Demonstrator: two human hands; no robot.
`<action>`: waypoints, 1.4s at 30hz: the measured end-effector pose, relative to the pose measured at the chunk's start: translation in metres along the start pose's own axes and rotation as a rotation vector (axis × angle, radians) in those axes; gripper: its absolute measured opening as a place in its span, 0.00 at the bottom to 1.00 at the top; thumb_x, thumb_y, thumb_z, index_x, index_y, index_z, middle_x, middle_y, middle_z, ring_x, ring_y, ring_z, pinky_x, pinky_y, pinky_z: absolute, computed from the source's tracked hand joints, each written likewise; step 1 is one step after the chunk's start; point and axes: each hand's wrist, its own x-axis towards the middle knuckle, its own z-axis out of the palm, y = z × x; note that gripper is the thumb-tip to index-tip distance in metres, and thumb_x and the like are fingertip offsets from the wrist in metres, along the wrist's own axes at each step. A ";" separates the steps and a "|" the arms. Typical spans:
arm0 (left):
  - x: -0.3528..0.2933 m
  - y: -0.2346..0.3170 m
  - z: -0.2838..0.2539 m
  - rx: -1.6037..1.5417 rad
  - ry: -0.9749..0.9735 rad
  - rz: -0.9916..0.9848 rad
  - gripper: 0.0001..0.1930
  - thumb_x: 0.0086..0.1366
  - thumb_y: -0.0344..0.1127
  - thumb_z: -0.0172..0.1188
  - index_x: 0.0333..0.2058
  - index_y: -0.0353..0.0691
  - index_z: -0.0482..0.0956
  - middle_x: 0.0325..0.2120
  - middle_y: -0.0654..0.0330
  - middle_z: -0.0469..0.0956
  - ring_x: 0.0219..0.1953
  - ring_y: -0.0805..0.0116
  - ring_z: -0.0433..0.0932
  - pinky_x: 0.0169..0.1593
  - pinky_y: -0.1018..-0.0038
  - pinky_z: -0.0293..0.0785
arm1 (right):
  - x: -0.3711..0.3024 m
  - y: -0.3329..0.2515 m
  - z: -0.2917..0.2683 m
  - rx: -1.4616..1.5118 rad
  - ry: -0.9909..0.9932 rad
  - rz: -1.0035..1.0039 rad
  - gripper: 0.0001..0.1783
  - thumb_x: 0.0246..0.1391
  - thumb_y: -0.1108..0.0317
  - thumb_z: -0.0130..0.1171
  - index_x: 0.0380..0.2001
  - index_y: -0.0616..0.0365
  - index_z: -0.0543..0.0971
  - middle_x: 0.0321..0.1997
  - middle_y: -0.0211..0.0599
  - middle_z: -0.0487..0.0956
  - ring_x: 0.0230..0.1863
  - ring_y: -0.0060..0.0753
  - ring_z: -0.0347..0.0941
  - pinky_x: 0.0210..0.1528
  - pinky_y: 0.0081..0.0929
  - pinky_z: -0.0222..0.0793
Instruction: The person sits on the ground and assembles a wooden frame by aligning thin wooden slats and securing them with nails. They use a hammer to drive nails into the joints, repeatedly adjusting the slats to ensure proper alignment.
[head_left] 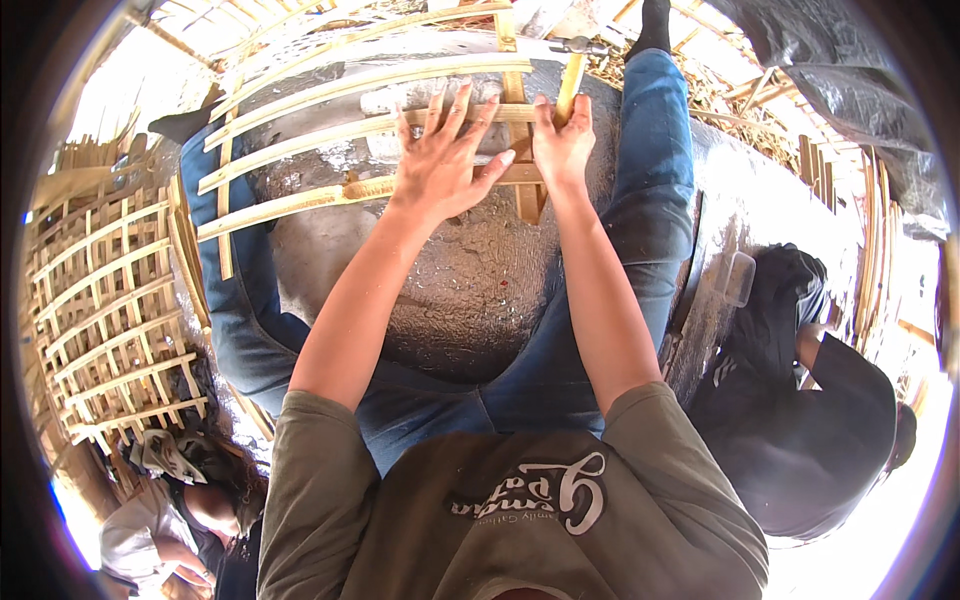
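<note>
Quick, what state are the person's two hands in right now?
Left hand: open, fingers spread, lying over the wooden lattice.
Right hand: closed, holding the yellow-handled hammer.

Below your hands (pixel 437 165), the floor (pixel 440 285) is rough and grey-brown, shiny in patches. Beyond them to your right, dry, straw-coloured scraps (pixel 712 112) litter the ground, and dark, glossy sheeting (pixel 850 90) gathers in folds. Farther right and behind them, harsh white light (pixel 840 572) washes out your surroundings.
</note>
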 end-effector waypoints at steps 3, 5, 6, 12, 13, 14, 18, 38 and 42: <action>0.000 -0.003 0.004 -0.028 0.028 0.041 0.39 0.69 0.73 0.34 0.73 0.62 0.51 0.75 0.57 0.44 0.76 0.49 0.43 0.70 0.29 0.32 | -0.001 0.000 0.000 0.026 0.003 -0.029 0.17 0.55 0.62 0.67 0.34 0.61 0.70 0.24 0.44 0.78 0.27 0.46 0.77 0.36 0.41 0.73; 0.001 -0.004 0.006 -0.028 0.036 0.042 0.39 0.69 0.73 0.34 0.73 0.62 0.51 0.75 0.57 0.44 0.76 0.50 0.43 0.70 0.29 0.32 | -0.003 -0.004 -0.001 0.025 0.003 -0.037 0.17 0.55 0.63 0.66 0.34 0.61 0.70 0.25 0.44 0.79 0.27 0.46 0.78 0.36 0.41 0.73; 0.001 -0.004 0.007 -0.016 0.022 0.039 0.39 0.69 0.73 0.34 0.73 0.62 0.51 0.75 0.57 0.44 0.76 0.50 0.43 0.70 0.29 0.32 | -0.004 -0.005 -0.001 0.029 0.005 -0.030 0.16 0.55 0.63 0.66 0.34 0.61 0.70 0.25 0.44 0.79 0.27 0.46 0.78 0.36 0.41 0.73; 0.000 -0.002 0.004 -0.034 0.000 0.003 0.37 0.69 0.70 0.40 0.73 0.64 0.52 0.75 0.59 0.44 0.76 0.55 0.43 0.71 0.32 0.37 | -0.003 -0.005 0.000 0.062 0.006 -0.015 0.15 0.56 0.64 0.65 0.34 0.62 0.71 0.26 0.45 0.79 0.27 0.47 0.78 0.35 0.41 0.73; 0.001 -0.001 0.004 -0.028 0.011 0.012 0.37 0.69 0.70 0.40 0.73 0.64 0.52 0.75 0.60 0.44 0.76 0.55 0.43 0.71 0.32 0.38 | -0.002 -0.003 0.000 0.051 0.015 -0.025 0.14 0.56 0.65 0.65 0.34 0.62 0.72 0.27 0.46 0.79 0.28 0.48 0.78 0.35 0.41 0.73; 0.001 0.000 0.003 -0.023 0.000 0.006 0.37 0.69 0.70 0.40 0.73 0.65 0.51 0.75 0.60 0.44 0.76 0.56 0.43 0.71 0.32 0.38 | -0.001 0.000 0.002 0.048 0.028 -0.056 0.13 0.57 0.65 0.63 0.34 0.63 0.72 0.27 0.46 0.78 0.29 0.49 0.77 0.37 0.42 0.72; 0.002 0.000 0.001 -0.009 -0.053 -0.010 0.37 0.70 0.69 0.40 0.73 0.67 0.50 0.75 0.61 0.44 0.76 0.57 0.42 0.71 0.32 0.38 | 0.005 0.009 0.006 -0.075 0.089 -0.173 0.08 0.59 0.69 0.59 0.35 0.62 0.73 0.29 0.48 0.77 0.35 0.53 0.73 0.43 0.47 0.68; 0.003 -0.001 0.013 0.099 0.039 0.022 0.33 0.71 0.63 0.43 0.72 0.70 0.52 0.75 0.66 0.45 0.76 0.61 0.44 0.72 0.34 0.34 | -0.057 0.058 -0.309 -0.682 0.133 -0.169 0.13 0.65 0.65 0.55 0.47 0.62 0.75 0.23 0.53 0.78 0.26 0.59 0.77 0.29 0.47 0.70; 0.003 -0.008 0.019 0.154 0.069 0.045 0.33 0.72 0.66 0.38 0.73 0.71 0.49 0.75 0.66 0.44 0.76 0.59 0.44 0.71 0.33 0.35 | -0.138 0.069 -0.307 -0.863 -0.133 0.268 0.10 0.65 0.63 0.53 0.45 0.56 0.76 0.35 0.55 0.81 0.37 0.62 0.80 0.34 0.53 0.72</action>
